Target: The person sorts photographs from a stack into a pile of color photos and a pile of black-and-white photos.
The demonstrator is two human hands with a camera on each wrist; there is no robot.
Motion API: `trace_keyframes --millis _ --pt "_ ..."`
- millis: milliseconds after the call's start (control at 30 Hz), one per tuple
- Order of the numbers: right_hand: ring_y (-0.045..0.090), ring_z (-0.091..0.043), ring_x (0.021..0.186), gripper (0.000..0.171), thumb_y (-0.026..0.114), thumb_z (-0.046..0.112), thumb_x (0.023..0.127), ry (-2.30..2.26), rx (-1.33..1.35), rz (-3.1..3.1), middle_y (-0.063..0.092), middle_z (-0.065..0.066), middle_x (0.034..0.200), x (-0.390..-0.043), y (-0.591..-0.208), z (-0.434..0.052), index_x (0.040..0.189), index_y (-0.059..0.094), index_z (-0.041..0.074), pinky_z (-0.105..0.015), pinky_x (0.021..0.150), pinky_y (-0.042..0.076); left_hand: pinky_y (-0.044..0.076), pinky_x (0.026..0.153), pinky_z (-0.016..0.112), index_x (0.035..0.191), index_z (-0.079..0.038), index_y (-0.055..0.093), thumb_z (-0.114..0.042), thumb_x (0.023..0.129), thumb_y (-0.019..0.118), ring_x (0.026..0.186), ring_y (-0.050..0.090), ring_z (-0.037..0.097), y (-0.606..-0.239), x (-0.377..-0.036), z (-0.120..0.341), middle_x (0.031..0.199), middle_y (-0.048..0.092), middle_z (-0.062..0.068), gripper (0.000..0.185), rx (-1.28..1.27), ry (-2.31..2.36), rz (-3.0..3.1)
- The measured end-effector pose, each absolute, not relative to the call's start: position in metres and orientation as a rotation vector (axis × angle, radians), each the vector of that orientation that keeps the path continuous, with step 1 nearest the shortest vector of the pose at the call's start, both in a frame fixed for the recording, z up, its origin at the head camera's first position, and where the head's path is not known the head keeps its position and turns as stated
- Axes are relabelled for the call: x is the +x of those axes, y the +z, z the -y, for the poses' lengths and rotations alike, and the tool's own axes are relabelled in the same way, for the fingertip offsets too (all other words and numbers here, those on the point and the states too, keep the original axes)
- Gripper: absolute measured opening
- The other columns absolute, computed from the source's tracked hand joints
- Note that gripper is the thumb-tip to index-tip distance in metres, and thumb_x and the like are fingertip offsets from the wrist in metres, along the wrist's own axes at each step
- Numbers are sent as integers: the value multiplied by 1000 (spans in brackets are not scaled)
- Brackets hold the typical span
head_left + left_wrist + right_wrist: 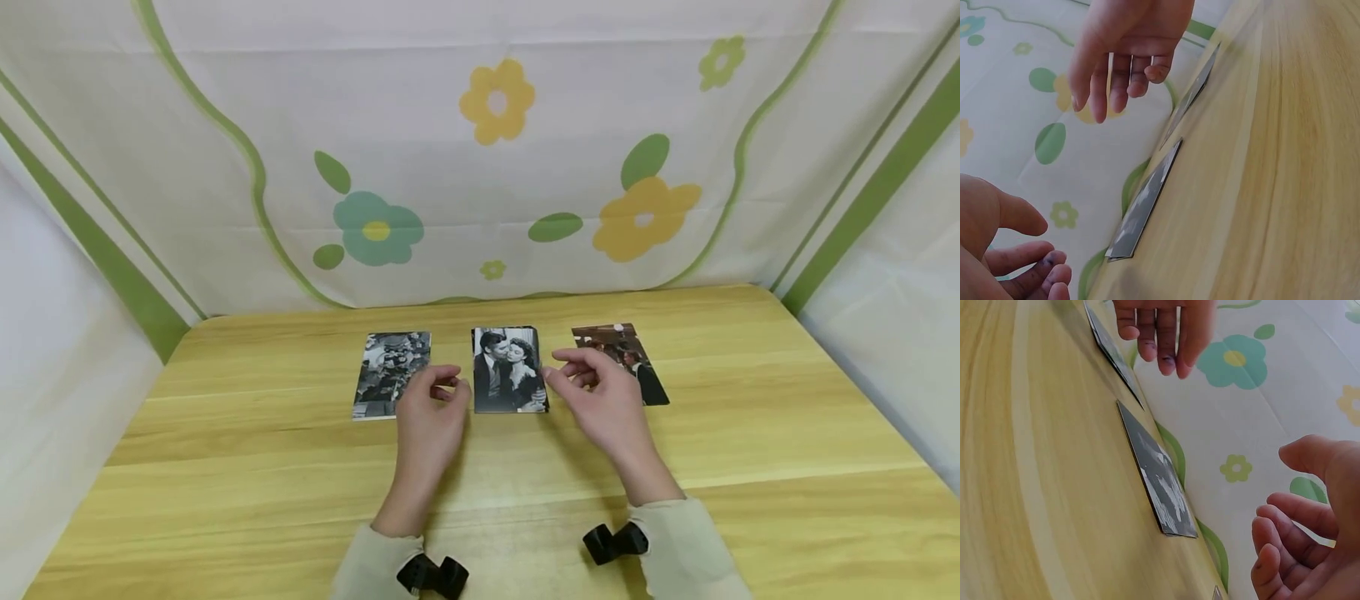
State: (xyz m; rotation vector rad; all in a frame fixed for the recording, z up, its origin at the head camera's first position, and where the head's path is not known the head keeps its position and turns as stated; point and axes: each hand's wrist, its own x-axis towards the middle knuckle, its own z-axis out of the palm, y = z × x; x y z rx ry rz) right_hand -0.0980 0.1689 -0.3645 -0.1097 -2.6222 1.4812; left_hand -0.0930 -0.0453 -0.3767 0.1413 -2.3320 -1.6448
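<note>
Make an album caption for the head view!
Left hand and right hand flank the middle photo on a wooden table.

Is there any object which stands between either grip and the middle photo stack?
Nothing visible does. The left grip and right grip are raised on either side of the middle photo stack, with only open space between.
</note>
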Motion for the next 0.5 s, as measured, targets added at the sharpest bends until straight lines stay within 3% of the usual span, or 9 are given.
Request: trace_keyframes --millis 500 --pt "67 -22 103 40 79 26 98 1527 -177 2658 75 -8 115 -106 -383 -166 134 71 10 -33 92 54 57 78 28 111 8 75 1 91 75 88 67 25 -393 -97 43 101 71 19 21 111 -1547 2407"
